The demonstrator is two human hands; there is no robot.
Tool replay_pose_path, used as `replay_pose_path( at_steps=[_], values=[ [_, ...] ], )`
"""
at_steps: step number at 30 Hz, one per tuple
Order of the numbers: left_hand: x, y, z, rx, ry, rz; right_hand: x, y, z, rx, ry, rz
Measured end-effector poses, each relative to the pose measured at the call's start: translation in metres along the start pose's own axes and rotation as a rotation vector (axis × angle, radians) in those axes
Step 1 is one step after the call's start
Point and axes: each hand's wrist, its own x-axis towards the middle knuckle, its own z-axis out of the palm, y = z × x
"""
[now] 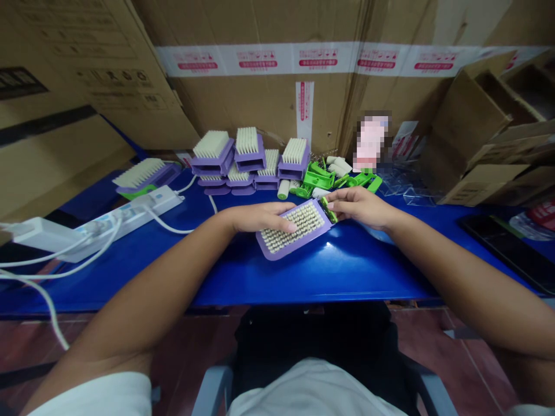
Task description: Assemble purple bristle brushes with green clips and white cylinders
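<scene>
Nearest: grey armchair (212,387) on reddish tiled floor (182,375), seated person in lt shirt (314,393) & blk trousers (318,335). Just beyond, the blue surface (260,286).

Purple brush (301,232) is btwn the 2 hands over the front-ctr of the surface, cream bristles up, tilted w/ its R end farther away; can't tell if it touches the surface. L hand (264,218) grips it from the L, thumb across the bristles, other fingers mostly hidden. R hand (358,205) pinches a sm. green pc (330,211) at the brush's R end, thumb & fingertips pressed together on it.

Far R: dark phone-like slab (505,248) lying flat. Far L: white power strip (117,222) w/ plugs & white cables (56,268).

Farther back: 1 more brush (141,175) w/ green underneath, behind the strip. R of that, a cluster of purple brushes (249,162), bristles up, some stacked 2 high. Next to it, loose green plastic parts (318,178) mixed w/ white cylinders (284,189); then clear plastic pcs (407,185).

Rearmost: pink pixelated item (372,141) upright nr the big cardboard box (255,98) w/ red-printed white tape (284,59); other cartons (468,127) at R.
</scene>
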Motion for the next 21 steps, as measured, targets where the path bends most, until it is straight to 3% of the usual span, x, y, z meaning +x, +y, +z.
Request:
replay_pose_path(
  at_steps=[21],
  values=[
    [0.0001, -0.0007, 0.0005, -0.023, -0.010, -0.001, -0.0026, -0.0026, 0.0030, -0.009, -0.008, 0.017]
  ],
)
